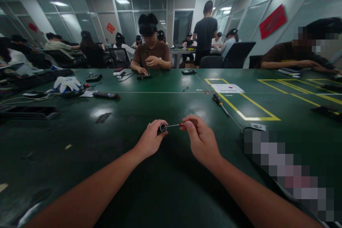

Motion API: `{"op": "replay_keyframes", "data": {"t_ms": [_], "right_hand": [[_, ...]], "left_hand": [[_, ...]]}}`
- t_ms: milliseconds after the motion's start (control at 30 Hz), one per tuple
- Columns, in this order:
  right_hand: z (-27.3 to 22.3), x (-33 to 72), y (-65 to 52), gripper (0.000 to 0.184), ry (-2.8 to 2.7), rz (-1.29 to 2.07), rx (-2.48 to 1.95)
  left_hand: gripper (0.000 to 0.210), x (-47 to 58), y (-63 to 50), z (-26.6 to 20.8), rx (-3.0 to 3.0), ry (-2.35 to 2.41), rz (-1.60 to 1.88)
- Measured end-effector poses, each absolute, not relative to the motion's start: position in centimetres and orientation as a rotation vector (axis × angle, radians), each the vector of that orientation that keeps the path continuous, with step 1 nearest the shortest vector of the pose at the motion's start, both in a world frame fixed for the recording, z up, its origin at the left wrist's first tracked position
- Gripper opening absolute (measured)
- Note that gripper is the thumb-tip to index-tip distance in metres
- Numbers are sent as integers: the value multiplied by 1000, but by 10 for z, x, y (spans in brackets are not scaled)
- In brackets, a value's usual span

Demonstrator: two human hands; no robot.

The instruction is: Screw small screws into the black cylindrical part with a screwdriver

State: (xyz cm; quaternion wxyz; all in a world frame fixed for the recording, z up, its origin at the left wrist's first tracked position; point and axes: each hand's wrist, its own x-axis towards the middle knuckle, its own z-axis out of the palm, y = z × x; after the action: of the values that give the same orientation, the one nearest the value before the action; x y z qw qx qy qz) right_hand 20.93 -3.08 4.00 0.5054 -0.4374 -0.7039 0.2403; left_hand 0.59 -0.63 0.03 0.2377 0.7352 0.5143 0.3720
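Note:
My left hand (151,138) is closed around a small dark cylindrical part (162,128) with a bright ring at its end. In my right hand (201,138) is a screwdriver (174,125), gripped by its reddish handle between thumb and fingers. Its thin metal shaft points left, and the tip meets the ringed end of the part. Whether the tip sits in a screw is too small to tell. Both hands are just above the green table (171,105), near the middle of the view.
A yellow-and-black screwdriver (221,104) lies beyond my right hand, near a printed sheet (227,88). To the left are a dark pen-shaped tool (106,95), white gloves (66,84) and a flat dark device (30,112). Across the table, a person (151,51) handles a small device.

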Motion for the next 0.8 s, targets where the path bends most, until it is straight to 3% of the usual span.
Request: {"op": "replay_keyframes", "data": {"t_ms": [800], "right_hand": [[45, 209, -34, 20, -1839, 404, -1093]], "left_hand": [[24, 6, -6, 0, 1930, 1405, 1053]]}}
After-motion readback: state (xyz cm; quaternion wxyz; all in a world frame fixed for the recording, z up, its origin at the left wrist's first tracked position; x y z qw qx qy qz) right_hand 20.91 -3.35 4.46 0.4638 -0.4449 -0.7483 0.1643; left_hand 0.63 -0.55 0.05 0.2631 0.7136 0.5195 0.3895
